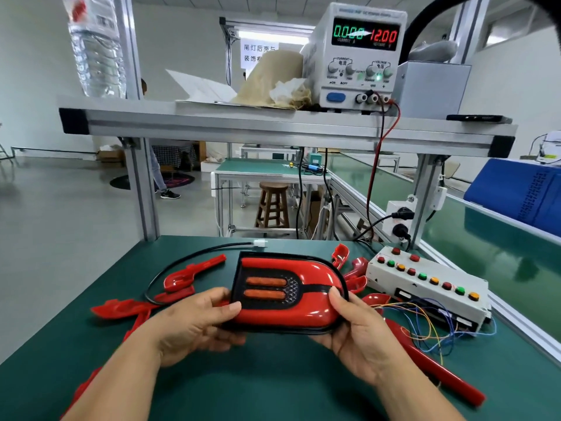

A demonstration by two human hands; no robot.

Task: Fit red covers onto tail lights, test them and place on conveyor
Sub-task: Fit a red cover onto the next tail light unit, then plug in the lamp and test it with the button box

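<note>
**Tail light (pixel 285 296) gripped in both hands above the tabletop (pixel 273 387)**

The tail light is held just over the green tabletop, face up, with a glossy red cover (pixel 306 314) seated in its black frame. Two orange strips show in the dark panel at its left end. The left hand (pixel 194 323) grips the left end, its fingers (pixel 226 341) curled under the frame and the thumb pressed on top. The right hand (pixel 361 332) grips the rounded right end the same way, thumb on the red surface.

A black cable (pixel 194 256) loops from behind the light to a white connector (pixel 260 243) lying on the mat. Loose red covers (pixel 188 276) lie scattered on both sides of the hands. To the right sits a white button box (pixel 425 284) with red, green and orange buttons, and thin coloured wires (pixel 425 329) trail from it.

On the aluminium shelf (pixel 273 123) above stands a power supply (pixel 358 56) whose display reads 0.00 and 12.00. A water bottle (pixel 97 50) stands at the shelf's left end. The green conveyor (pixel 485 247) runs along the right side, carrying a blue bin (pixel 522 192).
</note>
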